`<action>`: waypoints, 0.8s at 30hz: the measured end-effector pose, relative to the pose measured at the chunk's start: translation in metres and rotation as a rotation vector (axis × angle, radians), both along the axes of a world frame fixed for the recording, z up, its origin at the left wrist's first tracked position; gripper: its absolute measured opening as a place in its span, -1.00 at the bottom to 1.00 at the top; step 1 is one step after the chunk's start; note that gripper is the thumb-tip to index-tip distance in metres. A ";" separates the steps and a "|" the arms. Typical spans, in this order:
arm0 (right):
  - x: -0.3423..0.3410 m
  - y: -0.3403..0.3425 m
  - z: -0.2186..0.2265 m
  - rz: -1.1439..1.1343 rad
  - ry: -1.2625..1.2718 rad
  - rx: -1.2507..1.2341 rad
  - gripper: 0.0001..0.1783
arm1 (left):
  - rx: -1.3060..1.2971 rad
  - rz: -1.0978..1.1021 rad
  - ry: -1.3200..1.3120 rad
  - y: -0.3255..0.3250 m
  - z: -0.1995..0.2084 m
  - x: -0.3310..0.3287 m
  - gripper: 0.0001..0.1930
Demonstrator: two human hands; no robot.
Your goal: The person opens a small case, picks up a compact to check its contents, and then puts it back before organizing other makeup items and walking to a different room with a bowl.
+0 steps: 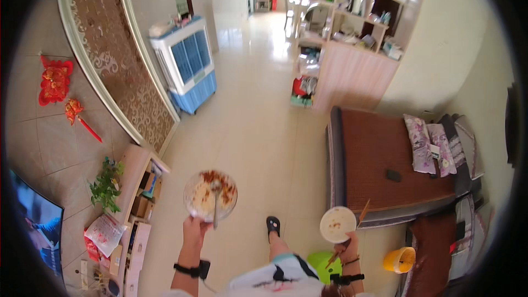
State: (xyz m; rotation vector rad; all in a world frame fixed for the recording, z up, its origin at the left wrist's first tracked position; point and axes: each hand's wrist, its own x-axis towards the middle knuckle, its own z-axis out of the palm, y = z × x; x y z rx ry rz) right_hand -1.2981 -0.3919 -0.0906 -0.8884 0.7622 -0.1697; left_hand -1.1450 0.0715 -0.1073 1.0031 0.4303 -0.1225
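My left hand point(196, 228) grips a clear glass bowl point(187, 199) from its near edge. Pale food with reddish-brown bits fills it, and a metal spoon point(216, 209) rests in it with the handle toward me. In my right hand point(347, 245) is a white bowl point(324, 232), lower and to the right, with pale contents and a few brown bits. Wooden chopsticks point(363, 212) slant past this bowl, held along with it; my hand partly hides them. Both bowls are up above the floor, apart from each other.
On the right stands a sofa point(374, 159) with brown mats and cushions; an orange bin point(399, 259) is by it. A bright green object point(319, 267) lies below my right hand. At left are a TV cabinet point(137, 247) and an air cooler point(187, 60); a shelf unit point(352, 77) stands ahead.
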 end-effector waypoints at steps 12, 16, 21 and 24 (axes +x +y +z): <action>0.444 -0.016 0.058 0.269 0.038 0.056 -0.69 | 0.016 0.074 0.145 -0.078 0.056 0.327 -0.68; 0.595 -0.005 0.071 0.305 -0.025 0.070 -0.67 | 0.056 0.070 0.081 -0.091 0.049 0.454 -0.67; 0.735 -0.021 0.076 0.245 0.048 0.034 -0.69 | 0.044 -0.007 0.046 -0.125 0.046 0.627 -0.66; 0.805 -0.047 0.074 0.245 0.091 -0.001 -0.73 | 0.041 -0.123 0.059 -0.147 0.061 0.737 -0.66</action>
